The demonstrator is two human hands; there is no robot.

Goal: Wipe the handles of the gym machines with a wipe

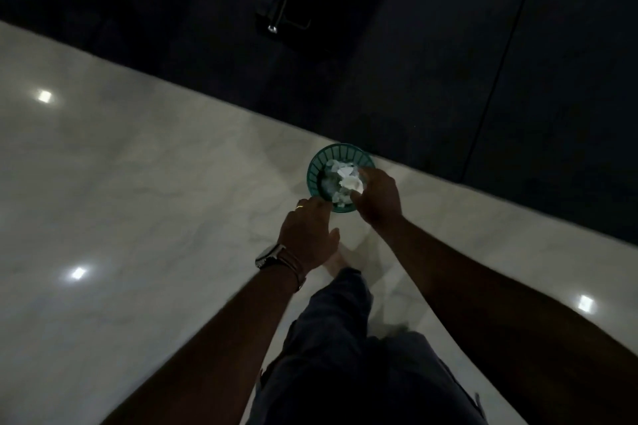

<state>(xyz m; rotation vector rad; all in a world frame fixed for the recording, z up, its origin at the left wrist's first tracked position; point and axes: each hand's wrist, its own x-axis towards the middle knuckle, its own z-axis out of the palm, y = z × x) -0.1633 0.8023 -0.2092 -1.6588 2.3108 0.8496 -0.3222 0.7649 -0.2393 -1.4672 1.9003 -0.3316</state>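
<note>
Wipe [350, 180] pinched by right hand [378, 198] over green basket [316, 171]; left hand [307, 235] relaxed.

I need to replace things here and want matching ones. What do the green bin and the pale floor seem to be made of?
The green bin looks like moulded plastic: thin slotted ribs, even teal colour, dull sheen. The pale floor looks like polished marble or marble-look tile: grey veining and sharp mirror-like reflections of ceiling lights; which of the two I cannot tell.

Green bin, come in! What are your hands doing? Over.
Right hand holds white wipe over green bin. Left hand open, fingertips at bin rim. Bin already has crumpled wipes. Nothing blocking.
</note>
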